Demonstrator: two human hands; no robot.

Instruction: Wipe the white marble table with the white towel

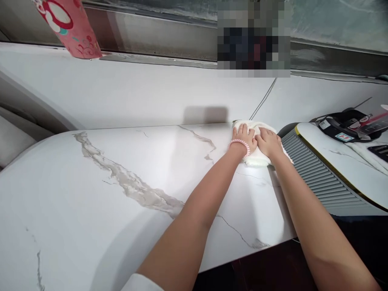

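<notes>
A white folded cloth (257,158) lies at the far right corner of a white marble-patterned table (106,190). My left hand (244,136) presses flat on the cloth, fingers spread, with a pink coiled band on the wrist. My right hand (268,142) rests beside it, also palm down on the same cloth. Both arms reach far forward across the tabletop.
A white window ledge (136,91) runs behind the table. A pink patterned object (71,26) stands at its far left. To the right sits a ribbed grey cabinet (315,173) with a marble top bearing a black device (348,125).
</notes>
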